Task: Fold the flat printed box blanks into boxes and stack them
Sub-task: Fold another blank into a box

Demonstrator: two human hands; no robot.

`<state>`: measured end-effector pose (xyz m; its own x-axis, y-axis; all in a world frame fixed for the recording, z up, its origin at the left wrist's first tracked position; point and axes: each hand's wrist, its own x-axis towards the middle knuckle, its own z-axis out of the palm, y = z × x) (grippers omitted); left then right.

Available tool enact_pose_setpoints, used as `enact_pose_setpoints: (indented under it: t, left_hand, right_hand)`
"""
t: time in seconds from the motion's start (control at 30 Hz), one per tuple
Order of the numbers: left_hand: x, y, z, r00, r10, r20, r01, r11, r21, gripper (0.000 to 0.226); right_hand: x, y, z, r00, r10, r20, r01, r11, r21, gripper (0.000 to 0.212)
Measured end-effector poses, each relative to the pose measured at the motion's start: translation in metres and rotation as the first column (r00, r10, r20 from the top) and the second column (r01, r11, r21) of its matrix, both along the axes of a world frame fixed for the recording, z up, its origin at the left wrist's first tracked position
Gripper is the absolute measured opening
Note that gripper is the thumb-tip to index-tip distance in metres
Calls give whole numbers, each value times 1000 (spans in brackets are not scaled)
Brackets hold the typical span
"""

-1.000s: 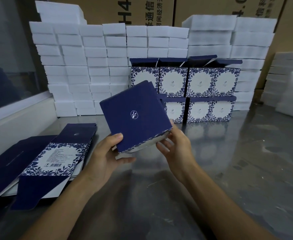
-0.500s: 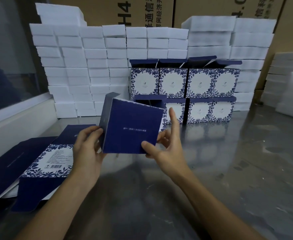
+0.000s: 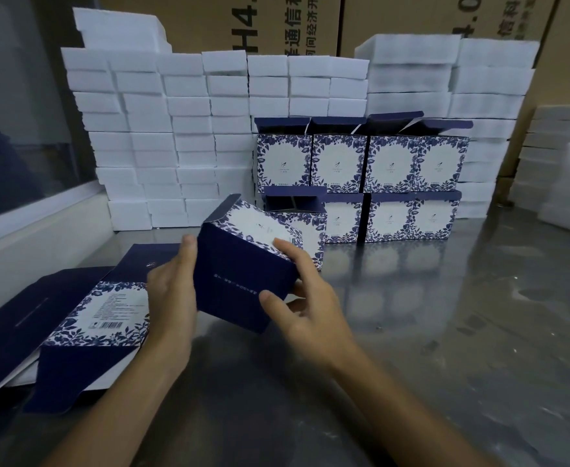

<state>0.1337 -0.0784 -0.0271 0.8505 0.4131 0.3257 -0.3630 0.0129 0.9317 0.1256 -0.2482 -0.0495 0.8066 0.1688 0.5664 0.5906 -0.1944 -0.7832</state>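
Steel tabletop (image 3: 445, 348), glossy, reflecting the goods behind; white foam blocks (image 3: 162, 143) walled up at the back, brown cartons (image 3: 310, 25) behind those.

Box in hand (image 3: 243, 274): folded, tilted, held above the table just in front of the stack. Plain navy bottom panel faces the camera, a floral side panel faces up, and an unclosed flap shows at the far end. Left hand (image 3: 172, 294) grips the left edge, fingers wrapped behind and thumb on the near side. Right hand (image 3: 303, 298) grasps the right corner, thumb on the navy panel and a finger on the floral face.

Step, as judged: turning the finished box upright to set it onto the stack.
- Keep both hands at the edges and do not squeeze the walls, as thin card would likely dent.
- Square its face with the neighbouring boxes and lower it flat, so the row stays even for the next layer.

Counts:
- Stacked boxes (image 3: 361, 163): four on top; below, three fronts show plainly, and a fourth sits half-hidden behind the held box, its lid open.
- Flat blanks (image 3: 84, 315): pile on the left, several overlapping; cannot tell the exact number.
- Foam blocks: dozens, too many to count.
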Motion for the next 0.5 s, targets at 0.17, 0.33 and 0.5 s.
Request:
enact_pose_setpoints:
  t: [0.17,0.33,0.5]
  left_hand:
    - [-3,-2,4,999,9,45,-14,994,108,42]
    - [2,-3,-1,995,-26,-100,19,997,-71,66]
    - [7,5,-3,998,51,-47,-56,992,-117,62]
  right_hand:
    - [0,2,0,982,-63,176,103,967,-233,59]
    - [1,3,-2,971,-49,233,115,954,-276,58]
    - [-4,15,-4,999,47,-15,-45,991,124,47]
